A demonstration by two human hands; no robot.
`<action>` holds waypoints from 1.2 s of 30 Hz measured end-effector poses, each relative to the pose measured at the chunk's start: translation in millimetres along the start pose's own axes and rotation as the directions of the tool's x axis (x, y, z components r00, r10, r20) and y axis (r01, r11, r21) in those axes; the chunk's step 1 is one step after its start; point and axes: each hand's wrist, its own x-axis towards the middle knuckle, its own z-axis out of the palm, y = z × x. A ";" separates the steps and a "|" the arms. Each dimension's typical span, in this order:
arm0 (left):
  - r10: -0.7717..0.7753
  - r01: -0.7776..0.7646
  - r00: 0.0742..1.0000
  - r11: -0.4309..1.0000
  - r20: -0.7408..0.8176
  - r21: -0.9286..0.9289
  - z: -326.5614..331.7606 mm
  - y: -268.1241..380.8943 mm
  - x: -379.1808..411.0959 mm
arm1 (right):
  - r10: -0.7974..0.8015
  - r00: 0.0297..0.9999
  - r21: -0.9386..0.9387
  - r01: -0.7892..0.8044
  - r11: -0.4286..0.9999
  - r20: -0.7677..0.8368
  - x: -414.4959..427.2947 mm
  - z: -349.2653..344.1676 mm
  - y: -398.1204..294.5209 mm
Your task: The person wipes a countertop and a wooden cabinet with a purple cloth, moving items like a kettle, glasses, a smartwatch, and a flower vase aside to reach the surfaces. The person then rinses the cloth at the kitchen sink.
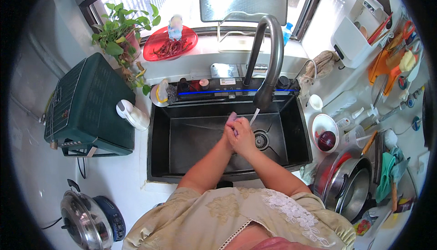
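Both of my hands meet over the black sink (191,147), left of a thin stream of running water (254,116) from the grey pull-down faucet (273,58). A small pinkish-purple item (232,116) pokes out between them; its kind cannot be told. My left hand (228,134) is closed around it and partly hidden. Over it lies my right hand (244,136), fingers curled on the same item. Below and to the right of the hands, the round drain strainer (261,140) shows in the sink floor.
Left of the sink stand a white bottle (134,115) and a dark green appliance (99,110). At the right rim are a white bowl (319,122) holding a dark red onion (326,140), and several stacked metal basins (355,185). Dried chillies lie on a red plate (153,46) behind.
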 end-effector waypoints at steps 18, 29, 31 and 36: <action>-0.055 0.184 0.810 0.969 -0.584 0.165 64.8 -25.7 5.0 | 0.388 0.913 0.110 -0.375 0.920 -0.128 25.6 -6.1 66.3; 0.032 0.195 0.786 0.935 -0.617 0.297 45.7 -21.9 4.9 | 0.403 0.913 0.014 -0.403 0.915 -0.065 30.0 -13.5 60.3; -0.048 0.204 0.812 0.957 -0.582 0.206 60.6 -7.2 5.5 | 0.247 0.968 -0.049 -0.249 0.967 -0.032 15.8 -10.9 41.2; -0.029 0.198 0.758 0.962 -0.652 0.188 45.9 -8.0 3.8 | 0.231 0.973 -0.166 -0.231 0.959 -0.022 12.5 0.0 52.0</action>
